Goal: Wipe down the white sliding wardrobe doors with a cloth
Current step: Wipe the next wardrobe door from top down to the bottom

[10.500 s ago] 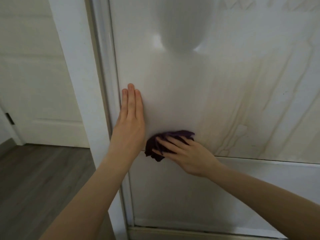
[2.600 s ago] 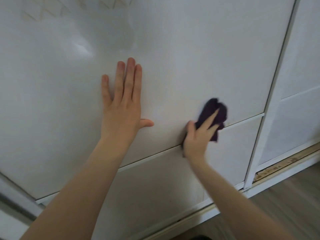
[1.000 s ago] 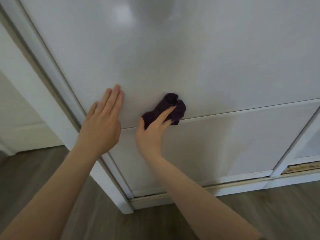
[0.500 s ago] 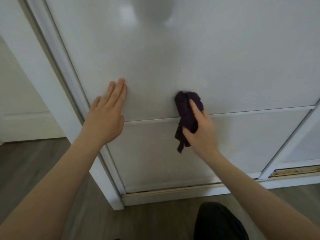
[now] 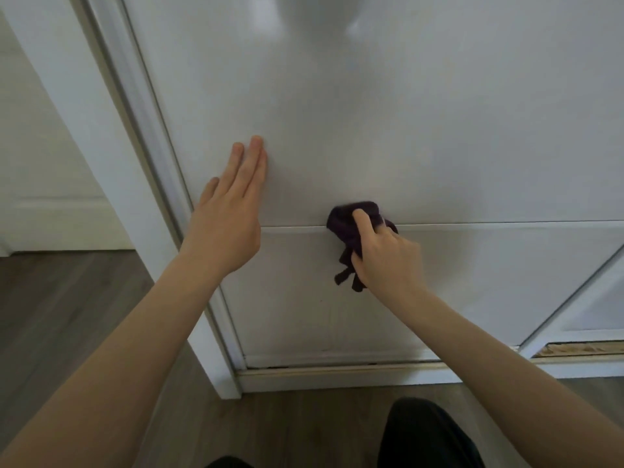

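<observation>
Right hand [image 5: 385,261] clenched on crumpled dark purple cloth [image 5: 351,228], now slid right along the horizontal seam of the glossy white wardrobe door [image 5: 405,130], left hand [image 5: 229,217] splayed flat, bracing; lower panel likely next.

Both arms reach forward: left hand [image 5: 227,220] flat, fingers together (palm forward), right hand [image 5: 383,254] curled tight, gripping.

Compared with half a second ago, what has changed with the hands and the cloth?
The right hand slid the purple cloth down onto the horizontal trim strip, its grip unchanged. The left hand stayed flat on the wardrobe door.
</observation>
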